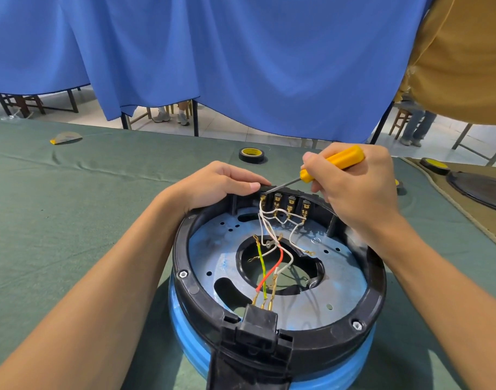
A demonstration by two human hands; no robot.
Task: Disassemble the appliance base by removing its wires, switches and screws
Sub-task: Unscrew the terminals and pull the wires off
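Observation:
The round appliance base [376,280], black rim over a blue body, lies open side up on the green table. White wires [265,220] run from a row of switch terminals [285,204] at its far wall; red [272,270] and yellow-green wires [262,263] lead to a black plug block [259,323] at the near rim. My left hand [216,184] grips the far left rim. My right hand [354,181] holds a yellow-handled screwdriver [332,163], its tip at the leftmost terminal. Hex screws [183,274] sit in the rim.
A roll of black tape [251,155] lies beyond the base. A second tape roll [435,166] and a dark round part [483,190] rest on a tan mat at right. A small yellow scrap [65,137] lies far left. Blue curtains hang behind the table.

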